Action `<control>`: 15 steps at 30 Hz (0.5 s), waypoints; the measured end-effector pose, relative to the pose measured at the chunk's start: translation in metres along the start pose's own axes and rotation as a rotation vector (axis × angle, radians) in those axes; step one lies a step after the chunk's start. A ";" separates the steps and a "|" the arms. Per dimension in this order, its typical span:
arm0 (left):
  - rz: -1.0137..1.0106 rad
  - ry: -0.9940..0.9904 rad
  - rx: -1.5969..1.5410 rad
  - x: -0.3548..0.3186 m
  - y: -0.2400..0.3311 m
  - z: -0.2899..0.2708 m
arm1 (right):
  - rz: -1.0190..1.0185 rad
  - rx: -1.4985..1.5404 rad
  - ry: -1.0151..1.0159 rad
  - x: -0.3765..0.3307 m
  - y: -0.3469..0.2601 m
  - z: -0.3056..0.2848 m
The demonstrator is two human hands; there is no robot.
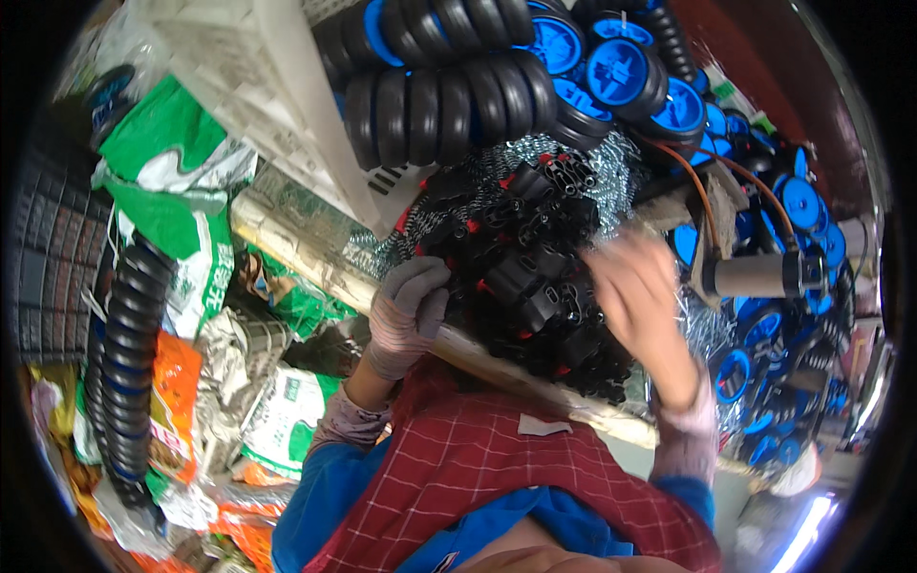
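My left hand [409, 310], in a striped grey glove, is at the left edge of a heap of black plastic parts [530, 277]. Its fingers are curled in, and what they hold, if anything, is hidden. My right hand [635, 286] is bare and hovers over the heap's right side. Motion smears its fingers, so I cannot tell whether they grip anything. Small red pieces [473, 226] show among the black parts. Shiny metal pins or screws [611, 167] lie in a mass behind and to the right of the heap.
Rows of black wheels [439, 115] with blue hubs stand at the back beside a white plastic crate [258, 86]. Loose blue wheels [802, 202] pile up at right, near a cylinder [759, 275] with orange hoses. Sacks [196, 277] and stacked black wheels [129, 372] fill the left.
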State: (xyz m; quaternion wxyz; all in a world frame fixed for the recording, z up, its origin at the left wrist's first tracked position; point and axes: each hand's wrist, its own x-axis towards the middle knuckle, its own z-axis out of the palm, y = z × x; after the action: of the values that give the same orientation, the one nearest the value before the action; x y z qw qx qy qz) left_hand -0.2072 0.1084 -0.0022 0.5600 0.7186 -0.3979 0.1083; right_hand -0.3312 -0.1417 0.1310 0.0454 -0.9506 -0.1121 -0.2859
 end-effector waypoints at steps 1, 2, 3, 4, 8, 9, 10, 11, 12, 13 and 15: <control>0.002 -0.001 0.016 0.006 0.004 -0.001 | -0.054 0.130 0.039 0.048 0.000 0.030; 0.008 -0.004 0.033 0.013 0.007 -0.001 | -0.138 0.223 0.100 0.095 -0.001 0.063; -0.073 -0.131 -0.007 0.013 0.007 0.000 | -0.252 0.254 0.184 0.139 -0.001 0.100; -0.054 -0.122 0.026 0.020 0.011 0.001 | -0.234 0.257 0.103 0.175 -0.005 0.136; -0.031 -0.077 0.091 0.035 0.013 0.026 | -0.207 -0.160 -0.652 0.277 -0.027 0.223; -0.034 -0.012 0.111 0.038 0.010 0.031 | -0.204 -0.215 -0.671 0.282 -0.036 0.233; -0.035 0.047 0.127 0.041 0.008 0.035 | -0.192 -0.271 -0.690 0.283 -0.040 0.242; -0.095 0.095 0.110 0.046 0.006 0.035 | -0.236 -0.264 -0.830 0.293 -0.052 0.240; -0.132 0.118 0.108 0.053 0.004 0.032 | -0.249 -0.227 -0.752 0.293 -0.051 0.240; -0.168 0.136 0.103 0.062 0.003 0.028 | -0.257 -0.190 -0.674 0.289 -0.045 0.239; -0.195 0.152 0.124 0.069 0.001 0.023 | -0.310 -0.169 -0.653 0.281 -0.035 0.227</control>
State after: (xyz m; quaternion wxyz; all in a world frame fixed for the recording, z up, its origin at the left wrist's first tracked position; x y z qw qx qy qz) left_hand -0.1688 0.0572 0.0319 0.5509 0.7768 -0.2753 0.1317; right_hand 0.0091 -0.0207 0.0981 -0.1152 -0.9638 -0.2394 0.0208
